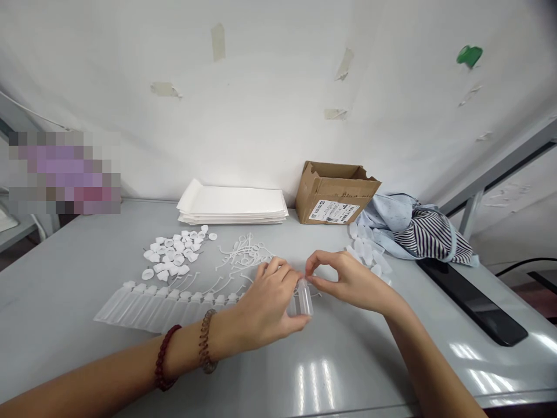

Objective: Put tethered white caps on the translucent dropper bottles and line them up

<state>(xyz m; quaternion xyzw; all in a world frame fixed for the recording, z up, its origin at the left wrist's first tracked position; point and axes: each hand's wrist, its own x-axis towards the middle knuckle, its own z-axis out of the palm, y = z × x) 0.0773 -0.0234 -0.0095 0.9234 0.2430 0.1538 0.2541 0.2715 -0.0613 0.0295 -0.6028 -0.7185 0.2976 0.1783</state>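
My left hand (272,305) is closed around the end of the row, its thumb and fingers on a clear plastic tube (306,299). At the upper end of that tube, the thumb and forefinger of my right hand (343,276) make a pinch; what lies between them is too small to make out. A row of clear tubes (152,307) with white tops lies side by side to the left, partly hidden by my left forearm. Thin white straps (224,284) run up from several of the tops. Behind my left hand is a tangled heap of loose white straps (248,252).
Small white caps (176,255) are heaped at the left. White flat sheets or envelopes (232,203) are stacked by the wall beside an open cardboard box (337,194). Translucent pieces (365,247), bundled cloth (413,226) and a long black object (472,302) occupy the right side.
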